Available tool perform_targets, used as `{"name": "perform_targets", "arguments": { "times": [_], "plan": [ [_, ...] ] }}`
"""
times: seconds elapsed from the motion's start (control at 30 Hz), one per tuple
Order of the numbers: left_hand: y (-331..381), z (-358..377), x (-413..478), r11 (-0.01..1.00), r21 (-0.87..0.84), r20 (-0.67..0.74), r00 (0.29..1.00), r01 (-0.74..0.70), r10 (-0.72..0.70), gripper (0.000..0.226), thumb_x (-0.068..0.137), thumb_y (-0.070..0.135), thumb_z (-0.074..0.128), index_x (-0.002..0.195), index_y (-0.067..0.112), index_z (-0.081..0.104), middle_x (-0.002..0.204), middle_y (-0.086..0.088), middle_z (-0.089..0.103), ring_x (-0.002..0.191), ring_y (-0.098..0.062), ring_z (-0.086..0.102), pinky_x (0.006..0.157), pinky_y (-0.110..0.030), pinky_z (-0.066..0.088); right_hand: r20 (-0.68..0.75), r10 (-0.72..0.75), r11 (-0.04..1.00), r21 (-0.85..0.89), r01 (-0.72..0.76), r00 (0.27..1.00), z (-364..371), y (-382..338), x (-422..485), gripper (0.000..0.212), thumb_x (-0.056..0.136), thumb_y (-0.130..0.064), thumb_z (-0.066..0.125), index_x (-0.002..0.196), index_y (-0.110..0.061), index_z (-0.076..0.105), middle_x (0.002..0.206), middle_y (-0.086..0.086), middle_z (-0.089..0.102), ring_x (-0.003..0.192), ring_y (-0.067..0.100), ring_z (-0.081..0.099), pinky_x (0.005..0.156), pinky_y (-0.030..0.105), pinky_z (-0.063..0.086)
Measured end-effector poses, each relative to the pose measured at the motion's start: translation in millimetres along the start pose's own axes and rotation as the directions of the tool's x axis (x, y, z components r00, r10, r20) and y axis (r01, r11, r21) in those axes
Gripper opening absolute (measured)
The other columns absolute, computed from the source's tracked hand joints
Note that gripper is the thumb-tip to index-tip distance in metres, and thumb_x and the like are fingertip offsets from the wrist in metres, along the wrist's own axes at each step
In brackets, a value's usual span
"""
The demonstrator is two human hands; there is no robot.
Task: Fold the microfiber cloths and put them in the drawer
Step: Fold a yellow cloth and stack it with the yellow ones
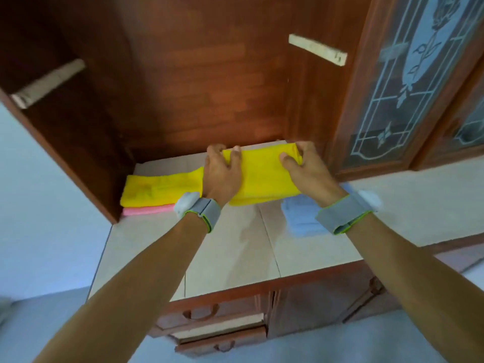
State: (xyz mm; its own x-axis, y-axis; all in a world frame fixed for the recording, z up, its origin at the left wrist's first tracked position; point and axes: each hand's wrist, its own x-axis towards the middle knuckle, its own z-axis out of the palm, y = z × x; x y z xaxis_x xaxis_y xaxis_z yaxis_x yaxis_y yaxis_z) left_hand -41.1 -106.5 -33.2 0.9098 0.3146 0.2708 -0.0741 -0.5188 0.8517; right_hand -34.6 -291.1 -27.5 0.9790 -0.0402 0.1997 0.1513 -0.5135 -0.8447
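Yellow cloth (262,179) gripped at its 9 o'clock end by left hand (222,170) and pinched at 3 o'clock by right hand (301,167): square edges, then press crease flat.

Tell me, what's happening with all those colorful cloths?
A person is folding a yellow microfiber cloth on the tiled counter of a wooden cabinet. The left hand grips its middle and the right hand pinches its right end. More yellow cloth lies to the left on a pink cloth, and a folded blue cloth sits on the right. No cloth shows in the drawers below.
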Motion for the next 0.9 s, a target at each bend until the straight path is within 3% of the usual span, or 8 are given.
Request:
{"name": "perform_targets", "arguments": {
  "times": [0.2, 0.4, 0.53, 0.6, 0.67, 0.73, 0.8, 0.9],
  "plan": [
    [-73, -56, -24, 0.977, 0.194, -0.003, 0.996, 0.086, -0.087, 0.043, 0.099, 0.037, 0.051, 0.127, 0.006, 0.044, 0.127, -0.021, 0.053, 0.115, -0.04, 0.052, 0.09, -0.043, 0.041, 0.182, 0.148, 0.989, -0.022, -0.146, 0.972, 90, -1, -46, 0.044, 0.097, -0.039, 0.05, 0.13, -0.014, 0.037, 0.118, 0.019, 0.06, 0.11, 0.037, 0.057, 0.09, 0.04, 0.046],
    [-127, -62, -43, 0.921, 0.381, 0.056, 0.992, 0.082, -0.111, 0.046, 0.1, 0.041, 0.045, 0.131, 0.008, 0.041, 0.129, -0.021, 0.048, 0.103, -0.049, 0.057, 0.079, -0.046, 0.044, 0.221, 0.221, 0.96, -0.223, -0.171, 0.95, 139, 18, -68, 0.048, 0.097, -0.043, 0.048, 0.131, -0.012, 0.036, 0.115, 0.025, 0.061, 0.108, 0.044, 0.057, 0.086, 0.042, 0.045],
    [-152, -70, -55, 0.882, 0.453, 0.036, 0.985, 0.133, -0.167, 0.054, 0.099, 0.048, 0.042, 0.133, 0.007, 0.041, 0.126, -0.022, 0.048, 0.11, -0.046, 0.053, 0.086, -0.049, 0.044, 0.161, 0.199, 0.942, -0.303, -0.143, 0.967, 157, 29, -75, 0.05, 0.096, -0.049, 0.046, 0.127, -0.01, 0.043, 0.116, 0.024, 0.061, 0.109, 0.044, 0.056, 0.088, 0.044, 0.043],
    [-149, -78, -63, 0.871, 0.49, -0.051, 0.999, 0.032, -0.008, 0.053, 0.097, 0.051, 0.041, 0.128, 0.008, 0.048, 0.12, -0.019, 0.052, 0.101, -0.042, 0.054, 0.08, -0.047, 0.047, 0.107, 0.224, 0.95, -0.247, -0.192, 0.969, 156, 29, -78, 0.052, 0.097, -0.051, 0.039, 0.131, -0.013, 0.043, 0.123, 0.023, 0.057, 0.115, 0.043, 0.052, 0.095, 0.046, 0.041],
    [-136, -86, -80, 0.87, 0.445, -0.075, 0.959, -0.213, 0.273, 0.04, 0.097, 0.045, 0.045, 0.116, 0.011, 0.055, 0.105, -0.011, 0.056, 0.086, -0.033, 0.056, 0.069, -0.041, 0.047, 0.01, 0.265, 0.957, -0.121, -0.262, 0.964, 149, 28, -89, 0.05, 0.099, -0.048, 0.036, 0.137, -0.016, 0.04, 0.13, 0.022, 0.053, 0.12, 0.041, 0.048, 0.102, 0.048, 0.039],
    [-119, -92, -114, 0.878, 0.265, 0.048, 0.915, -0.399, 0.401, 0.024, 0.097, 0.039, 0.049, 0.101, 0.017, 0.057, 0.083, 0.002, 0.057, 0.069, -0.021, 0.056, 0.056, -0.034, 0.043, -0.107, 0.231, 0.965, -0.099, -0.241, 0.967, 144, 32, -114, 0.043, 0.1, -0.035, 0.04, 0.138, -0.015, 0.041, 0.129, 0.022, 0.052, 0.118, 0.041, 0.048, 0.102, 0.049, 0.039],
    [-112, -96, -156, 0.865, 0.19, 0.263, 0.873, -0.464, 0.41, 0.021, 0.096, 0.042, 0.048, 0.089, 0.023, 0.055, 0.063, 0.005, 0.058, 0.056, -0.018, 0.055, 0.048, -0.029, 0.038, -0.149, 0.1, 0.962, -0.238, -0.134, 0.984, 146, 43, -148, 0.039, 0.097, -0.02, 0.045, 0.135, -0.012, 0.046, 0.122, 0.022, 0.054, 0.112, 0.04, 0.049, 0.096, 0.048, 0.041],
    [-122, -89, -202, 0.817, 0.273, 0.571, 0.769, -0.507, 0.287, 0.027, 0.094, 0.041, 0.046, 0.077, 0.021, 0.05, 0.067, -0.001, 0.063, 0.059, -0.024, 0.055, 0.053, -0.027, 0.031, -0.106, -0.049, 0.883, -0.469, -0.006, 0.993, 153, 60, -174, 0.038, 0.092, -0.012, 0.05, 0.13, -0.005, 0.051, 0.117, 0.022, 0.054, 0.108, 0.042, 0.051, 0.091, 0.047, 0.042]
  ]
}}
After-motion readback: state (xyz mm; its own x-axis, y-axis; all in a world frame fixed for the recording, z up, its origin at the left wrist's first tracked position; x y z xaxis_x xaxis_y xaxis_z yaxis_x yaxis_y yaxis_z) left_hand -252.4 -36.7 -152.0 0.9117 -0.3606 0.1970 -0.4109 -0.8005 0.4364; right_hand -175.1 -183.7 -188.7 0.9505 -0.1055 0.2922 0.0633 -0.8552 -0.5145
